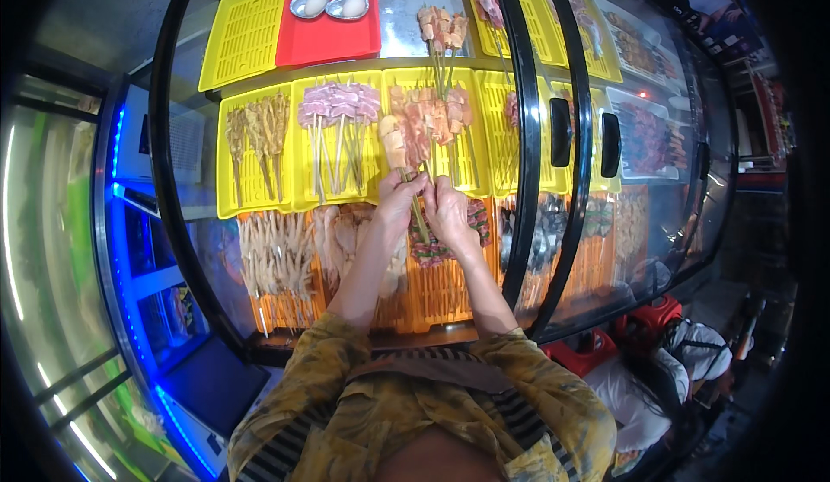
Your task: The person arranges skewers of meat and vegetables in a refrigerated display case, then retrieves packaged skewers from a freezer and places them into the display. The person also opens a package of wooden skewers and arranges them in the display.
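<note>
My left hand [397, 198] is closed around the sticks of several meat skewers [393, 141], their meat pointing away from me. Close beside it, the fingers of my right hand [446, 204] pinch a stick in the same group. Both hands are over the near edge of a yellow slotted tray [478, 184] that holds more skewers with pale orange meat [459, 107]. Below my wrists lie skewers of dark red meat with green pieces [433, 255]. On the left, one yellow tray holds pink meat skewers [340, 102] and another holds browned skewers [262, 128].
A red tray [331, 38] with foil cups of eggs and a yellow tray [246, 34] stand at the back. Orange trays [444, 297] line the near row. Black door frames [522, 125] with handles [559, 133] cross the right side. People sit at lower right near red stools [587, 351].
</note>
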Available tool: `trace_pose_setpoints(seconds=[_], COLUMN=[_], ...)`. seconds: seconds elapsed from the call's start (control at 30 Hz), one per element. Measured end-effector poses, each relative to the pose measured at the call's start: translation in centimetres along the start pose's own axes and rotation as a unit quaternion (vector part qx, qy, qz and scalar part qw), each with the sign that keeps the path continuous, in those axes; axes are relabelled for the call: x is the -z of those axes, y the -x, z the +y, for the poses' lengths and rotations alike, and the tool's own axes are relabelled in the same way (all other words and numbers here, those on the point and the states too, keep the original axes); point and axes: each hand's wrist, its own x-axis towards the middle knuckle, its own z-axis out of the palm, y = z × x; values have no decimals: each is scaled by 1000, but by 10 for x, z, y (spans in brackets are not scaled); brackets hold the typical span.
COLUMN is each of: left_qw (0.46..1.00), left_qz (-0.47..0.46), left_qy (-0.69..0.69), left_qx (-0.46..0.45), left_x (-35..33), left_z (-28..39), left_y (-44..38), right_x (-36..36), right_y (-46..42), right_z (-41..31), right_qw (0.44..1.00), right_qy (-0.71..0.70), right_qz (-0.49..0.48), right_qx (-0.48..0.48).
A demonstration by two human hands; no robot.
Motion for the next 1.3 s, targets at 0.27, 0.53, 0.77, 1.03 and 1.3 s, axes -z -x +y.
trace_pose_setpoints(seconds=[0.27, 0.53, 0.77, 1.03, 1.3], left_qw=[990, 999, 993, 989, 945], left_qz=[20, -31, -64, -60, -241], left_qy=[-125, -31, 18, -84, 187], left_qx=[54, 20, 99, 108, 121], left_x=[9, 34, 59, 76, 68], left_z=[0, 14, 32, 39, 19], left_y=[-6, 2, 25, 27, 24], right_x=[3, 29, 44, 41, 39], right_y=[5, 11, 35, 39, 35], right_z=[8, 30, 30, 33, 1], right_qw=[999, 938, 860, 972, 770], right_qy=[-25, -322, -444, -213, -593], right_qz=[-26, -60, -99, -72, -97], right_qx=[27, -117, -233, -68, -214])
